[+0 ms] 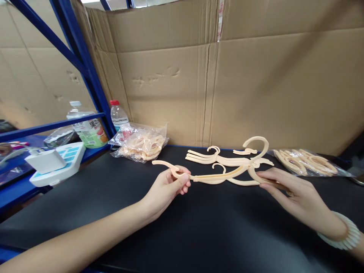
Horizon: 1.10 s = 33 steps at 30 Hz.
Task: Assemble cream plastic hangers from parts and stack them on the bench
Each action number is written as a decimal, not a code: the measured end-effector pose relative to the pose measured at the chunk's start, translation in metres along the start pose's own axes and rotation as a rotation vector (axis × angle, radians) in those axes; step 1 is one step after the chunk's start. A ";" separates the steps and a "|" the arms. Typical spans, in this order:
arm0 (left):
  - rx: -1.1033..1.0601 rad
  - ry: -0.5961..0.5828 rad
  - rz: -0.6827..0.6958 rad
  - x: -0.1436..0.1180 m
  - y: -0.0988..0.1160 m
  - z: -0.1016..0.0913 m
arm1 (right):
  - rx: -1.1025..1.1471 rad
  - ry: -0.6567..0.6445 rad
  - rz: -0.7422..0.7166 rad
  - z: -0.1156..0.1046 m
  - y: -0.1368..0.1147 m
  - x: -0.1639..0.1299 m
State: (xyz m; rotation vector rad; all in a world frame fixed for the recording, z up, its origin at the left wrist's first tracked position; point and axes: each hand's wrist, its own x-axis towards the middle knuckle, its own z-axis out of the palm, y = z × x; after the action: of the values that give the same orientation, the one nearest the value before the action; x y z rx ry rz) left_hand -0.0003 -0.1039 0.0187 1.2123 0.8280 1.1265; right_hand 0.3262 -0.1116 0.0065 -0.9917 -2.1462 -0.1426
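Observation:
A cream plastic clothes hanger (216, 176) is held up above the black tabletop between both hands. My left hand (170, 184) is closed, pinching its left end with thumb and fingers, and a curved tip (162, 163) sticks out beyond them. My right hand (292, 193) is closed around the hanger's right arm, just beside the open hook, which points up. Behind the held hanger lie several more cream hangers (196, 156), partly overlapped by it. A small cream piece (245, 151) rests farther back. A pale bead bracelet (339, 230) circles my right wrist.
A clear bag of cream hanger parts (142, 146) lies at the back left, another bag (305, 162) at the right. Cardboard (170, 76) walls off the back. Left, a blue frame (93, 87) stands near bottles (91, 131) and a white power strip with a plug (57, 163).

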 end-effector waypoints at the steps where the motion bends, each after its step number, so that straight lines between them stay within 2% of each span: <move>1: -0.011 -0.011 -0.008 0.000 0.000 0.000 | -0.003 -0.004 -0.011 0.000 -0.001 0.000; 8: -0.068 -0.107 -0.019 -0.004 0.002 0.001 | -0.013 0.009 -0.033 -0.002 -0.006 0.001; 18: -0.212 -0.246 -0.150 -0.005 0.005 -0.001 | 0.019 0.080 -0.100 -0.002 -0.012 0.004; 23: -0.253 -0.240 -0.186 -0.003 0.003 -0.004 | 0.005 0.121 -0.114 -0.002 -0.017 0.002; 28: -0.267 -0.192 -0.186 -0.001 0.001 -0.004 | -0.082 0.223 -0.118 0.002 -0.016 -0.005; 33: -0.266 -0.135 -0.164 -0.002 0.000 -0.003 | -0.057 0.160 -0.120 0.004 -0.022 -0.005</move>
State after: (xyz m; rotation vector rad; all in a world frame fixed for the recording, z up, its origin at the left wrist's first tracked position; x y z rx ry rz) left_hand -0.0037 -0.1049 0.0177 0.9692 0.6401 0.9757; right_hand 0.3110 -0.1283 0.0043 -0.8535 -2.0640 -0.3325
